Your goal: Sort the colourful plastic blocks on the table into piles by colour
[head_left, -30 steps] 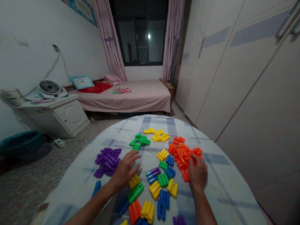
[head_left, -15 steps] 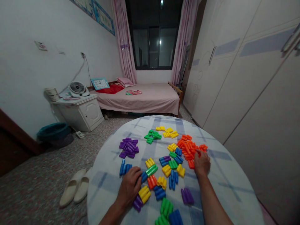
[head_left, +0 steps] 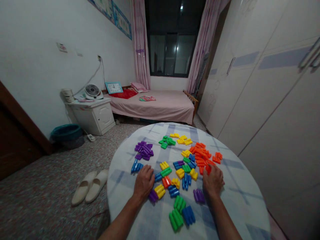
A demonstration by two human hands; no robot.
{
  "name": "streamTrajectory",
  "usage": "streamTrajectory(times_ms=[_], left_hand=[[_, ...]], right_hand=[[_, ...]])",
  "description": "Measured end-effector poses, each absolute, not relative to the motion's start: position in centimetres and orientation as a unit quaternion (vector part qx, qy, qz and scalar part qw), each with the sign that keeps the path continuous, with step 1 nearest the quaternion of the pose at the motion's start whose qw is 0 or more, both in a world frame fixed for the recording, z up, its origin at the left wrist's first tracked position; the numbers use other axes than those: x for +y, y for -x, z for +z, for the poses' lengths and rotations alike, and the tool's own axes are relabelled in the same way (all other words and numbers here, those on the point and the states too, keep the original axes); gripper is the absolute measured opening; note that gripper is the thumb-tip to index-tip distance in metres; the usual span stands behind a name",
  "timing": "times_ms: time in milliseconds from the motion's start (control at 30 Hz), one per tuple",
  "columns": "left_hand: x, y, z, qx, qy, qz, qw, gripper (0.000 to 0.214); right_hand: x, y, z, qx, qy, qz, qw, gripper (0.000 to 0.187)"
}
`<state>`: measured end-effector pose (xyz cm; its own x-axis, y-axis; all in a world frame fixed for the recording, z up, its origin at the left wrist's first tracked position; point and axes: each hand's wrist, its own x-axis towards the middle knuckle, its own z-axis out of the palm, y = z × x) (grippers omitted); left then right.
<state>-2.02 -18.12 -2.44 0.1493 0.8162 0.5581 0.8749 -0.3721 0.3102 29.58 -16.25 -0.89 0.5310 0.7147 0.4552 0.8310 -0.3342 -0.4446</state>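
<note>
Many short plastic blocks lie on a round table with a checked cloth (head_left: 240,213). They form a purple heap (head_left: 143,150), a green heap (head_left: 167,142), a yellow heap (head_left: 182,140) and an orange heap (head_left: 203,156), with mixed blocks in the middle. My left hand (head_left: 144,181) rests palm down with bent fingers, beside a purple block (head_left: 153,196) and a yellow one (head_left: 159,191). My right hand (head_left: 212,180) is curled, its fingertips on an orange block (head_left: 207,168). Another purple block (head_left: 199,195) lies just left of it.
Green (head_left: 176,218) and blue (head_left: 188,215) blocks lie near the table's front. Slippers (head_left: 90,186) sit on the floor at left. A bedside cabinet (head_left: 92,115) with a fan, a teal basin (head_left: 66,133), a bed (head_left: 160,105) and wardrobe doors (head_left: 262,100) surround the table.
The view has pulled back and up. My left hand came back from near the purple heap to the near blocks. My right hand drew back slightly from the orange heap.
</note>
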Motion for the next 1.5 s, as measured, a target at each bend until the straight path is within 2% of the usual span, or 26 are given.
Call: streamTrajectory(times_ms=[233, 467, 633, 1000, 1167, 1500], left_hand=[[-18.1, 2.1, -2.1, -0.550, 0.750, -0.366, 0.032, 0.021], [-18.7, 2.2, -1.3, -0.541, 0.737, -0.402, -0.055, 0.024], [-18.7, 2.2, -0.8, -0.573, 0.723, -0.374, -0.096, 0.023], [-13.9, -2.4, 1.8, -0.582, 0.760, -0.263, -0.121, 0.043], [-12.1, -3.9, 1.8, -0.583, 0.773, -0.208, -0.138, 0.030], [-9.6, -5.8, 2.7, -0.597, 0.760, -0.219, -0.139, 0.043]], right_hand=[[-19.5, -29.4, -2.5, -0.485, 0.795, -0.090, 0.353, 0.049], [-19.9, -29.1, -2.2, -0.470, 0.786, -0.056, 0.399, 0.050], [-20.0, -28.7, -1.4, -0.504, 0.789, 0.024, 0.351, 0.049], [-19.9, -28.9, -1.8, -0.494, 0.783, 0.021, 0.378, 0.047], [-19.9, -28.9, -1.8, -0.490, 0.779, 0.038, 0.389, 0.045], [-19.6, -29.1, -2.1, -0.493, 0.777, 0.057, 0.388, 0.043]])
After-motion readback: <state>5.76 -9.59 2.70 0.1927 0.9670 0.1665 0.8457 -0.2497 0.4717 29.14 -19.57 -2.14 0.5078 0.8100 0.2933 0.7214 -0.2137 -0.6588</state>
